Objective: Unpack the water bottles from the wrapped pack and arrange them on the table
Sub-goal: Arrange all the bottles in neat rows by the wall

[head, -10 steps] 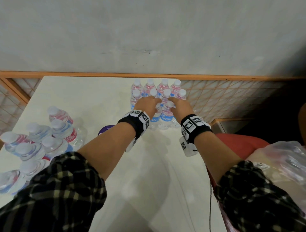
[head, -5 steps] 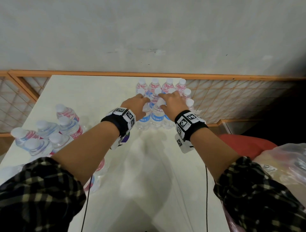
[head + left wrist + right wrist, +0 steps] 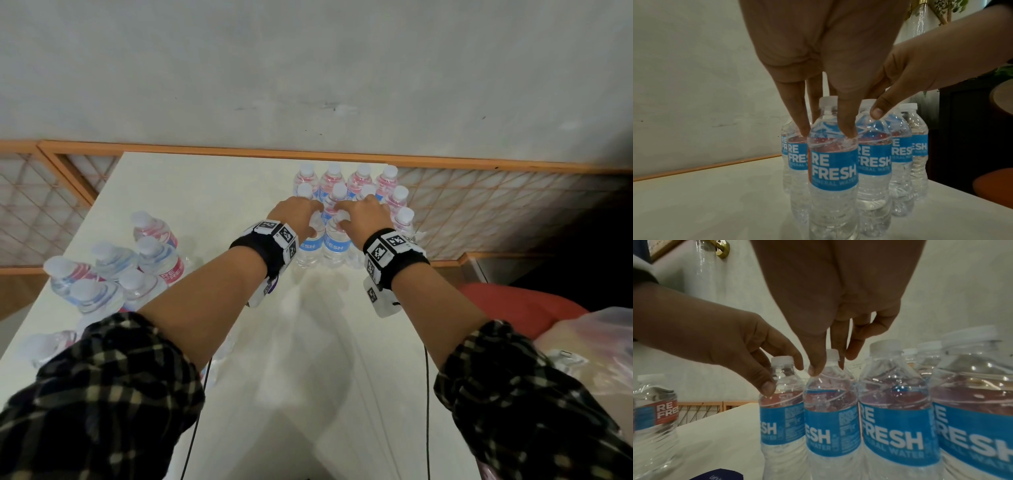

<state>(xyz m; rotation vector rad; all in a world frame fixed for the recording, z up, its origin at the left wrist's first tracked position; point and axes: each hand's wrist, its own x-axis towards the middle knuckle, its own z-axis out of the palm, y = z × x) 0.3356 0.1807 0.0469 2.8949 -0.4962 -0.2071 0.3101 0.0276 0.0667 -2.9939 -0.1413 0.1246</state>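
Note:
Several blue-labelled water bottles (image 3: 359, 181) stand in rows at the table's far right. At the front of that group, my left hand (image 3: 313, 219) pinches the neck of one upright bottle (image 3: 308, 246), and my right hand (image 3: 349, 219) pinches its right neighbour (image 3: 337, 245). In the left wrist view my fingers (image 3: 846, 129) straddle the neck of the front bottle (image 3: 833, 170), which stands on the table. In the right wrist view my right hand (image 3: 828, 366) has thumb and fingers round the white-capped neck of its bottle (image 3: 831, 426). My left hand (image 3: 782, 377) holds the one beside it.
A second cluster of bottles (image 3: 113, 270) stands at the left of the white table (image 3: 308, 377). An orange-framed lattice rail (image 3: 479, 212) runs along the far and right edges. A red seat (image 3: 520, 308) and a plastic bag (image 3: 589, 346) lie to the right. A dark purple item (image 3: 721, 474) lies near my wrists.
Both hands, each holding its bottle, shifted a little to the left along the front of the group, then held still. The head view also swung slightly.

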